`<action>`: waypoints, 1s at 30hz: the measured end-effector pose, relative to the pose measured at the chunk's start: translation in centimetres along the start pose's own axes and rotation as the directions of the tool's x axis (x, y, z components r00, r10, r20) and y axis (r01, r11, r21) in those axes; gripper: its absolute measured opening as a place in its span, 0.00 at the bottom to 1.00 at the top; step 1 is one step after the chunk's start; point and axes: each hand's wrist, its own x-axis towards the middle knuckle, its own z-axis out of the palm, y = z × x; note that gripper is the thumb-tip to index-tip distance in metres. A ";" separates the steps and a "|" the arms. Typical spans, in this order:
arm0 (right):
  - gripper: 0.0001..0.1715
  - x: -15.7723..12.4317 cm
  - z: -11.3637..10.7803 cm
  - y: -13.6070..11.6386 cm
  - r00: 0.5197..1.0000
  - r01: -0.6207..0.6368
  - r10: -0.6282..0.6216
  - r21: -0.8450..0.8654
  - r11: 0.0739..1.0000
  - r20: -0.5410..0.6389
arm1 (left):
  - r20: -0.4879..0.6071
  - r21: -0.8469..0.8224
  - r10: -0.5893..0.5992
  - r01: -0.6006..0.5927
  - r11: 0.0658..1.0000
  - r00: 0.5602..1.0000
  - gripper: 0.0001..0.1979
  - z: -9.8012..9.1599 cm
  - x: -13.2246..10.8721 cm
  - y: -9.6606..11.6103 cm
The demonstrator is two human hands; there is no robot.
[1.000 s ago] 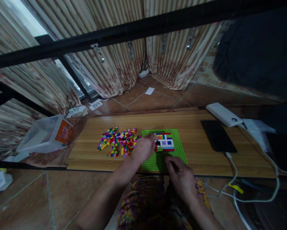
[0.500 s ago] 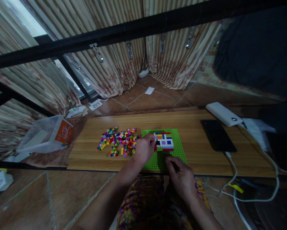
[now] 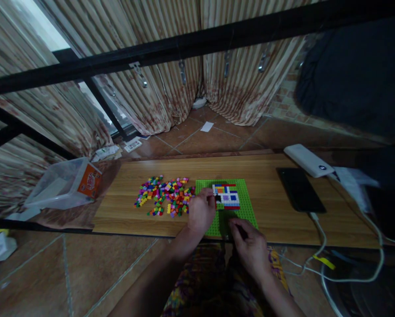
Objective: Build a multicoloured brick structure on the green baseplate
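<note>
In the head view, the left hand (image 3: 201, 212) is at eight o'clock of the brick build (image 3: 226, 198) on the green board (image 3: 246, 209), fingertips at the build's edge; whether they pinch a brick I cannot tell. The right hand (image 3: 251, 243) curls loosely at five o'clock of the build, over the board's near edge, its grip hidden. Loose bricks (image 3: 175, 193) lie at nine o'clock of the board on the table (image 3: 266, 189), a phone (image 3: 299, 189) at three.

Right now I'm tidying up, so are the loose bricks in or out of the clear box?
Out: the loose bricks lie spread on the wooden board, beside the green baseplate.
</note>
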 end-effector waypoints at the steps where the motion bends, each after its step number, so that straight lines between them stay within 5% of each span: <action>1: 0.14 0.0 0.0 0.0 1.000 0.000 0.000 0.002 1.000 0.002 | -0.010 -0.006 -0.021 0.021 1.000 1.000 0.08 0.1 0.0 0.1; 11: 0.13 -0.1 0.2 0.3 0.996 0.090 -0.090 -0.021 0.996 0.022 | -0.008 -0.272 -0.084 0.079 0.959 0.996 0.04 1.4 1.3 -1.1; 21: 0.12 0.0 0.6 1.1 0.985 0.171 -0.169 -0.087 0.982 0.030 | -0.023 0.025 0.062 -0.061 0.998 0.998 0.09 0.4 0.4 -0.2; 30: 0.11 0.0 0.6 1.1 0.983 0.180 -0.176 -0.105 0.978 0.046 | -0.061 0.086 0.172 -0.166 0.982 0.983 0.11 0.8 0.2 -0.8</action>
